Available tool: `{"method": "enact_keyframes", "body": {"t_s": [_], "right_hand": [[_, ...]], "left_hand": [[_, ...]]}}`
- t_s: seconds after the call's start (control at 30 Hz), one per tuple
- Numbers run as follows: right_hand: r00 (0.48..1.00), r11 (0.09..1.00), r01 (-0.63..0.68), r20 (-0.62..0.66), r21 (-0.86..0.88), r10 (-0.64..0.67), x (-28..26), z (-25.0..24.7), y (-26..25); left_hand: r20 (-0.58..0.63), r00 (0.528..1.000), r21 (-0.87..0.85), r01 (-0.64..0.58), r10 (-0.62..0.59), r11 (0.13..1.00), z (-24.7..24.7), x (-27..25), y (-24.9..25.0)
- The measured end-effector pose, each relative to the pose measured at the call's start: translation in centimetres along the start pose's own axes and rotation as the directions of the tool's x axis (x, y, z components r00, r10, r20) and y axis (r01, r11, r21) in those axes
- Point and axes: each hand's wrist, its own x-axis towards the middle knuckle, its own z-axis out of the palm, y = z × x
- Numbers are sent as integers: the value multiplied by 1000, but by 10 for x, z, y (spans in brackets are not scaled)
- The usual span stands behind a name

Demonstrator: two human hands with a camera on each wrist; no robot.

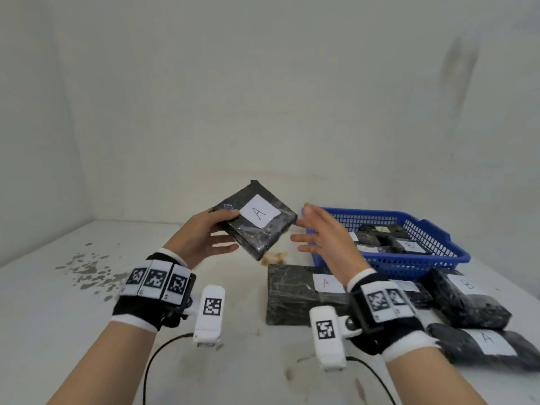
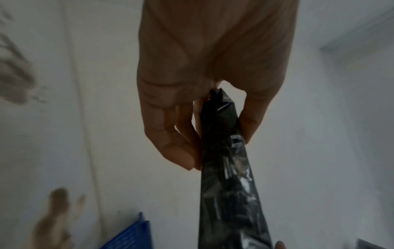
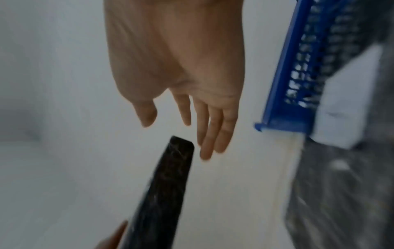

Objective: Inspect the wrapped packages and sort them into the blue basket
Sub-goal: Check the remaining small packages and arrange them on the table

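Left hand point(image 1: 204, 239): grips black package point(image 1: 257, 220) with label "A", above table point(image 1: 58, 317).
Right hand point(image 1: 324, 238): fingers spread, holds nothing, beside blue basket point(image 1: 438, 258).

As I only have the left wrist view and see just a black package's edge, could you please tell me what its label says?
Observer: The held package, gripped by the left hand, bears a white label marked A.
Operator: Thank you. Is the right hand on it too?
Observer: No; the right hand is beside it, fingers straight, with a gap visible in the right wrist view.
Operator: What is in the basket?
Observer: The blue basket holds several black packages; one label looks like B.
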Motion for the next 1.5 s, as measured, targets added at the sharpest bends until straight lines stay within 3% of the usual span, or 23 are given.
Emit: {"method": "enact_keyframes", "body": {"t_s": [0.13,0.33,0.43,0.57,0.63,0.8,1.07,1.5], "right_hand": [[992,995,54,111,90,-63,-14,-37,-38],[975,987,156,170,-47,-146,-26,-64,-65],[960,967,247,156,-65,-234,-29,-71,-70],[943,952,306,147,-23,-300,-30,-78,-75],[941,949,313,146,-42,-304,-30,-80,-78],[946,943,304,159,-133,-282,-31,-82,-81],[939,905,339,146,-258,-310,-42,-79,-91],[930,854,356,50,-379,-365,-42,-66,-87]], "left_hand": [[74,982,92,-180,174,979,35,-6,24],[-114,926,3,-361,359,933,90,-9,43],[-58,902,34,-426,428,904,101,-15,45],[166,882,173,-467,442,867,101,-25,40],[203,864,173,-494,460,852,104,-28,38],[229,847,311,-530,479,789,107,-30,38],[254,837,247,-540,484,805,112,-34,36],[203,833,335,-554,516,762,119,-32,32]]}}
